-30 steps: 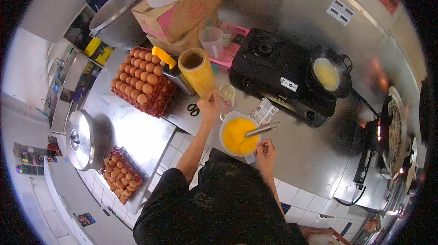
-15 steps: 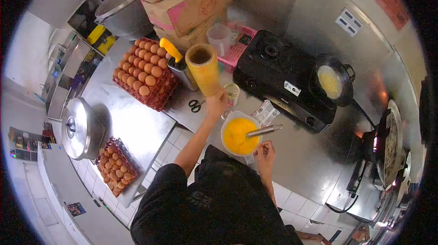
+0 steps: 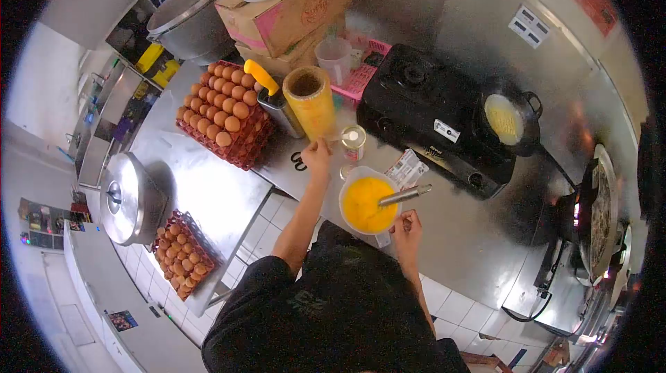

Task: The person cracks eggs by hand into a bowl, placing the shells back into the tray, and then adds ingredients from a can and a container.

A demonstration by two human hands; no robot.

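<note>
A white plastic jug [image 3: 345, 215] of yellow-orange liquid stands on the steel counter, with a metal-handled utensil [image 3: 404, 195] leaning in it. My right hand [image 3: 407, 227] grips the jug at its right side, fingers closed. My left hand [image 3: 317, 155] is closed just below a yellow roll [image 3: 310, 106], left of an open can [image 3: 354, 142]. A pale, blurred thing reaches from its fingers toward the can's top; I cannot make out what it is. Black-handled scissors [image 3: 298, 161] lie beside that hand.
Stacked egg trays [image 3: 225, 113] stand at the left, near a yellow-handled knife [image 3: 260, 76]. Behind are cardboard boxes [image 3: 291, 12] and a pink basket [image 3: 361, 78]. A black stove [image 3: 423, 120] bears a pan [image 3: 504, 123] with yellowish food. More eggs [image 3: 182, 258] and a lidded pot [image 3: 128, 199] are lower left.
My left hand has moved left and slightly down, away from the can, which now shows more fully. My right hand stays at the jug.
</note>
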